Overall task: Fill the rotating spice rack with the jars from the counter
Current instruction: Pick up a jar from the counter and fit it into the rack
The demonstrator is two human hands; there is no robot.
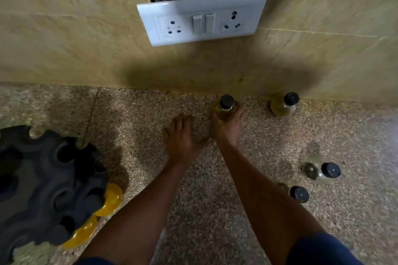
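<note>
A person leans over a speckled brown stone counter (215, 211) that meets a beige tiled wall. Their right hand (227, 127) grips a small clear glass jar with a black screw cap and yellowish contents (225, 107), fingers curled round its lower body, close to the wall. Their left hand (183, 137) lies just beside it, fingers straight and flat on the counter, holding nothing.

At the left edge stands a black plastic rotating spice rack with round sockets (43, 189); two yellow-filled jars (109, 200) sit in its lower right sockets.

Three more black-capped jars wait on the counter: one by the wall (284, 104), two nearer on the right (321, 171) (298, 194).

A white switch and socket plate (202, 19) hangs tilted and loose from the wall, red wires showing behind.
</note>
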